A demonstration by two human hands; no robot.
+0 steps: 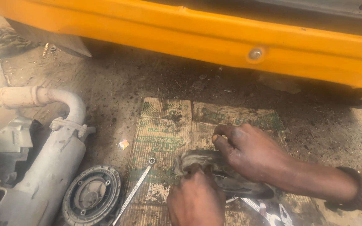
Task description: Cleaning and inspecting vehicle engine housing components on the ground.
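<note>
Now, step: wiping a dark round part (239, 184) on the cardboard (164, 125).
Left hand (195, 201): clenched on grimy rag (189, 161).
Right hand (248, 150): grasping part's rim.
Next: likely firm, steady rubbing.

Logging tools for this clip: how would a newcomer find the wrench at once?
Start at the flattened brown cardboard sheet on the dirt below the orange vehicle body. On its left edge, beside the round grey ribbed disc, lies the slim silver ring-ended metal wrench, the only long thin tool there.

Oily dirt floor (118, 83) carrying flattened cardboard (164, 125), a spanner (135, 187) lying on it, ribbed round cover (91, 195), grey exhaust pipe (47, 167) resting alongside.
</note>
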